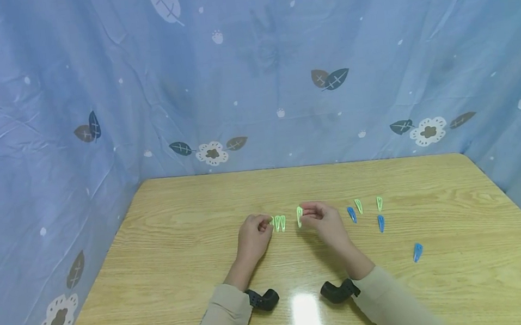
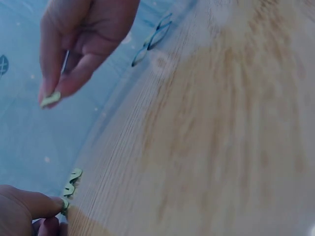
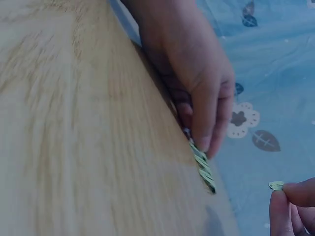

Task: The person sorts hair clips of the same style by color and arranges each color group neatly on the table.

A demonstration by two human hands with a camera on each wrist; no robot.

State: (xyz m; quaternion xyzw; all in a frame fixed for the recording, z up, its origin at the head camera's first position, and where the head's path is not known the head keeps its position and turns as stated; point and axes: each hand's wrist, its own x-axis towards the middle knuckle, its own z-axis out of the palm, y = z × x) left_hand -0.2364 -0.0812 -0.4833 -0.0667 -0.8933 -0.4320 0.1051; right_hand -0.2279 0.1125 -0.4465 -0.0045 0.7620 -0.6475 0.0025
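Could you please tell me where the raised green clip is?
In the head view, the clip is pinched by the right hand, right of the green clips at the left hand.

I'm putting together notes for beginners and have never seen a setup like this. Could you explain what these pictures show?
There is no robot here: a person works with two bare hands. The widest picture comes from a camera on the head, looking forward and down. The other two come from cameras on the left and right wrists, so their views are tilted and closer.

On the wooden table, in front of a patterned blue cloth, lies a row of three green snap hair clips. The left hand touches the leftmost one. The right hand pinches another green clip, held above the table. Further right lie two more green clips and three blue clips.
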